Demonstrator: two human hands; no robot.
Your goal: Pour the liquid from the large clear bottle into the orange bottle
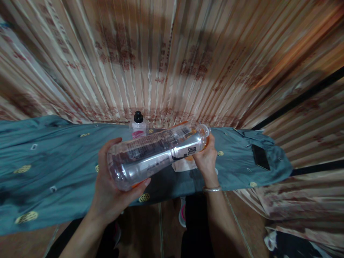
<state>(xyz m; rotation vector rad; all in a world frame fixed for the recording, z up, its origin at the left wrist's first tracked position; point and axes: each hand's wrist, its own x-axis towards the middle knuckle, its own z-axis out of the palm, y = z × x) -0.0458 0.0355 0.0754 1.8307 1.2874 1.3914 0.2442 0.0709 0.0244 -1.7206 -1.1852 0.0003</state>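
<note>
A large clear plastic bottle (pixel 150 154) with a printed silver and orange label lies tilted across both hands above the cloth. Its neck points right and slightly up, and no cap shows on it. My left hand (pixel 107 190) is wrapped round the base end, thumb along the near side. Around the neck end, my right hand (pixel 206 157) grips from behind and below, its fingers partly hidden by the bottle. Behind the large bottle stands a small clear squeeze bottle (pixel 138 127) with a black top and a pink mark. A whitish piece (pixel 184 166), partly covered, lies beneath the large bottle.
A teal patterned cloth (pixel 59 154) covers the long narrow surface in front of me. On its right end lies a black phone (pixel 260 157). A pleated printed curtain (pixel 161 64) hangs close behind, and a dark bar (pixel 298 100) crosses at the right.
</note>
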